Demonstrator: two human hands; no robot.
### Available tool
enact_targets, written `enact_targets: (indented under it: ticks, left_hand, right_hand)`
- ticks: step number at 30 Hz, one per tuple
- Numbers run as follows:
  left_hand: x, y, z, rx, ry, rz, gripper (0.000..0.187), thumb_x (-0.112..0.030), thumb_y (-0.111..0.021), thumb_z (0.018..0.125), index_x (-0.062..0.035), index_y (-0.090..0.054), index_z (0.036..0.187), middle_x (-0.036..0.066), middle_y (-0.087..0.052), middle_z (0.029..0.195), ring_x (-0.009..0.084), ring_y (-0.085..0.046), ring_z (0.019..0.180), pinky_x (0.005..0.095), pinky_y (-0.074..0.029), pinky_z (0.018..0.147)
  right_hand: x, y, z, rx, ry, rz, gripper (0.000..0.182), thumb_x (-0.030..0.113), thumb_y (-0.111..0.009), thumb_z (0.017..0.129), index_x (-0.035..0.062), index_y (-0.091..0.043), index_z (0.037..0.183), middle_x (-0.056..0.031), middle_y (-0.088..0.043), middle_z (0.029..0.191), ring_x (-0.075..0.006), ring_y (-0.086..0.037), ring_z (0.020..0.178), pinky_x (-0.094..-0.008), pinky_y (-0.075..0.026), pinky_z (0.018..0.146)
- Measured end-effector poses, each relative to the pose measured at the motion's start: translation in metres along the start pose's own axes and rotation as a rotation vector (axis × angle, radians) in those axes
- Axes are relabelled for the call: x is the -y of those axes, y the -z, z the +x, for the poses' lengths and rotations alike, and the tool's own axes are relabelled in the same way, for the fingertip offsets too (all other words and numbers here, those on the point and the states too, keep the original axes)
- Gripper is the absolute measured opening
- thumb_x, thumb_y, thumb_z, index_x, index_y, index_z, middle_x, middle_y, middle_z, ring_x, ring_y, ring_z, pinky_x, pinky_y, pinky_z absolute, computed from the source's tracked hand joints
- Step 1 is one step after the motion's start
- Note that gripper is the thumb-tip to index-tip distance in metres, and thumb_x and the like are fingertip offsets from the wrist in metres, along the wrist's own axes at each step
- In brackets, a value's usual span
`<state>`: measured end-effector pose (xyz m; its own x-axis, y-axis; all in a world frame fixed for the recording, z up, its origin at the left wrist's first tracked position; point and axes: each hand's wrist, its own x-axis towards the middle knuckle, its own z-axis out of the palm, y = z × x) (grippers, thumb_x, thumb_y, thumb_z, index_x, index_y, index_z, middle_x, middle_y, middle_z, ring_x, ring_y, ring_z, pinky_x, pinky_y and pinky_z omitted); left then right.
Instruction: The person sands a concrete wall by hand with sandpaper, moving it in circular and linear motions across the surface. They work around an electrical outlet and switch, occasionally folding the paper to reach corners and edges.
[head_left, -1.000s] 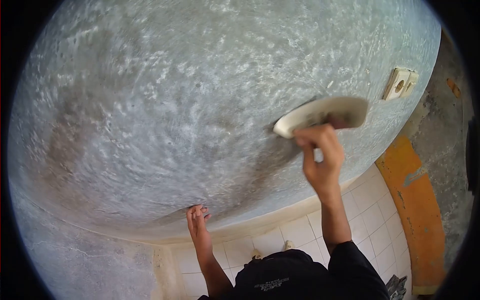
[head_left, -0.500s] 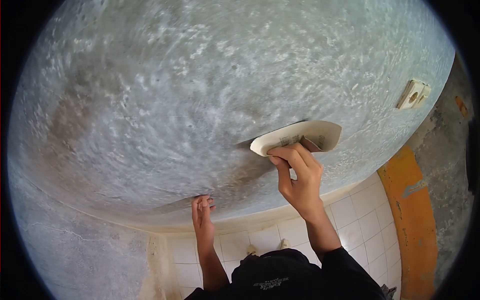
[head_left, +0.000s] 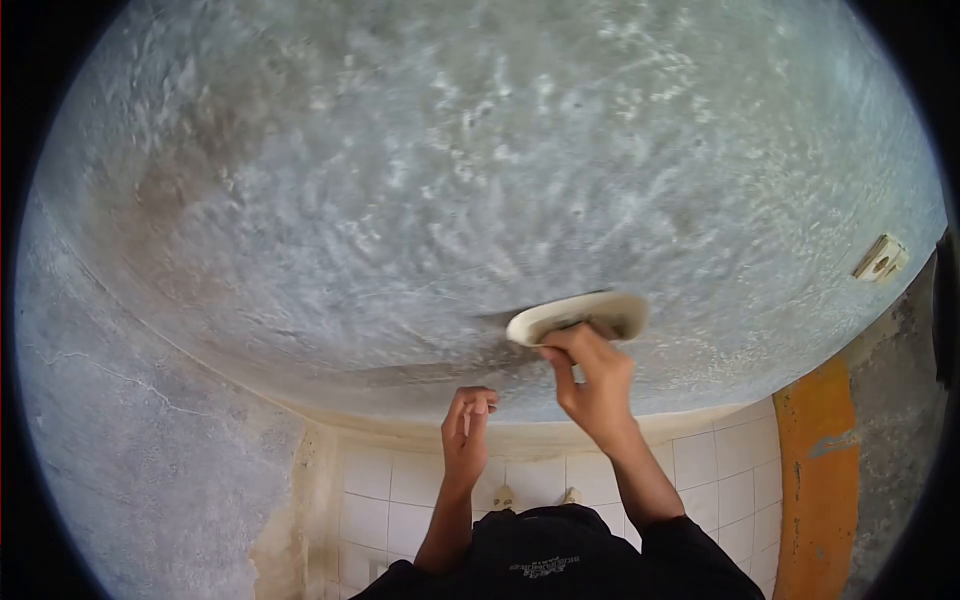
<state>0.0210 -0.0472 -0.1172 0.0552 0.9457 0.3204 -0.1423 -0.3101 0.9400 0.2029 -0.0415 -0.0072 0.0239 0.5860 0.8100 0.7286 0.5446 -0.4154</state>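
Pressed to the grey wall (head_left: 400,200) is a curved, pale-backed sheet of sandpaper (head_left: 530,324), its ends bent outward. My right hand (head_left: 597,385) is closed on it, pinching a fold in its middle; the fingers are partly blurred by motion. To the left and lower, my left hand (head_left: 466,432) hovers close to the wall with loosely bent fingers and a gap beside the thumb. I see nothing held in it.
A wall socket (head_left: 881,259) sits at the right. Below run white floor tiles (head_left: 415,480), with my feet (head_left: 504,497) on them. An orange-painted strip (head_left: 818,470) stands at the right, and a cracked side wall (head_left: 150,450) meets this wall at the left.
The sandpaper and my right hand have moved down the wall and slightly left in view. My left hand has shifted right, nearer the sandpaper. The view has tilted, lowering the socket.
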Motion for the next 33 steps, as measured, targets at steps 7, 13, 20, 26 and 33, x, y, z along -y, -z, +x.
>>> enact_targets:
  ticks: [7, 13, 20, 26, 33]
  left_hand:
    - [-0.043, 0.028, -0.013, 0.086, -0.57, 0.299, 0.02, -0.008, -0.055, 0.094, 0.005, -0.06, 0.109, 0.02, -0.061, 0.109, 0.0297, -0.059, 0.106, 0.0381, -0.045, 0.094]
    - [-0.044, 0.012, 0.019, -0.104, -0.408, 0.584, 0.062, -0.012, -0.059, 0.094, 0.0087, -0.029, 0.144, 0.032, -0.033, 0.14, 0.0442, -0.036, 0.131, 0.0502, -0.032, 0.107]
    - [-0.003, -0.007, 0.015, -0.186, -0.418, 0.536, 0.073, -0.015, -0.059, 0.095, 0.0064, -0.017, 0.15, 0.034, -0.021, 0.147, 0.0463, -0.03, 0.135, 0.0541, -0.027, 0.11]
    - [0.004, -0.01, 0.048, -0.332, -0.439, 0.49, 0.071, -0.02, -0.054, 0.1, 0.0068, -0.012, 0.151, 0.038, -0.009, 0.153, 0.0492, -0.019, 0.141, 0.0567, -0.017, 0.114]
    - [-0.025, -0.001, 0.092, -0.469, -0.544, 0.615, 0.079, -0.026, -0.056, 0.099, 0.0064, -0.007, 0.152, 0.036, 0.003, 0.157, 0.0529, 0.004, 0.146, 0.0659, 0.0, 0.113]
  right_hand:
    - [0.024, -0.071, -0.026, 0.186, 0.057, -0.095, 0.018, 0.004, -0.069, 0.073, 0.0098, -0.065, 0.09, -0.0042, -0.064, 0.084, -0.0254, -0.064, 0.071, -0.0378, -0.049, 0.063]
    - [0.018, -0.116, -0.046, 0.404, 0.257, 0.05, 0.036, 0.015, -0.063, 0.076, 0.0086, -0.063, 0.111, -0.0049, -0.062, 0.109, -0.024, -0.055, 0.105, -0.0355, -0.044, 0.088]
    - [-0.003, -0.119, -0.071, 0.48, 0.09, 0.132, 0.029, 0.013, -0.062, 0.082, 0.0081, -0.065, 0.11, -0.0038, -0.064, 0.111, -0.0271, -0.058, 0.104, -0.0406, -0.048, 0.087]
    - [-0.004, -0.072, -0.098, 0.135, 0.068, 0.037, 0.033, -0.005, -0.069, 0.075, 0.0084, -0.069, 0.105, -0.0067, -0.066, 0.105, -0.0269, -0.064, 0.094, -0.0378, -0.052, 0.078]
    - [-0.025, -0.062, -0.102, -0.011, -0.046, 0.038, 0.035, -0.015, -0.065, 0.074, 0.0065, -0.069, 0.102, -0.0095, -0.064, 0.097, -0.0263, -0.063, 0.086, -0.0356, -0.051, 0.072]
